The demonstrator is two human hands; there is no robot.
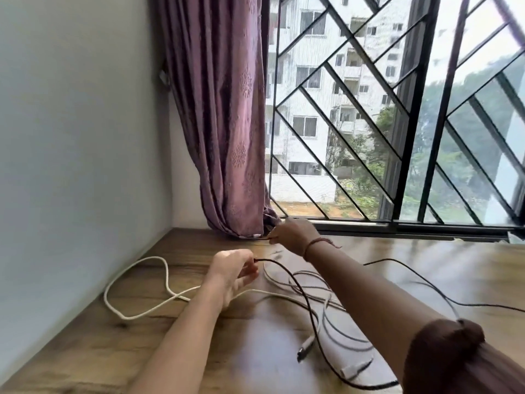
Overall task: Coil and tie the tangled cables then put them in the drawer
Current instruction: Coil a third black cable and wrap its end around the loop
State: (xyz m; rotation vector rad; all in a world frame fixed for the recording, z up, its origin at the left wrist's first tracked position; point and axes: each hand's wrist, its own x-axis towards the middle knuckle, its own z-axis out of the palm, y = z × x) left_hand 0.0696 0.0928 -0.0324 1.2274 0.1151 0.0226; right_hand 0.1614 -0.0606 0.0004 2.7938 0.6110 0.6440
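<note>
1. Head view: left hand [235,270] pinches a thin dark cable [305,301] near its end between thumb and fingertips, wrist raised off the wooden desk [85,351]. Likely holding the start of a coil.
2. Right hand [292,233] reaches far forward to the curtain [227,123] hem, arm nearly straight; it seems to pinch a dark strand there, though blur makes the grip uncertain. Probably stretching the cable to free it from the tangle.
3. Dark cable arcs from the left hand down across the white cables [326,297], which lie loose and crossed mid-desk.
4. Thick white cord [136,291] loops alone at left, untouched.
5. No drawer in view; nothing coiled yet.
</note>
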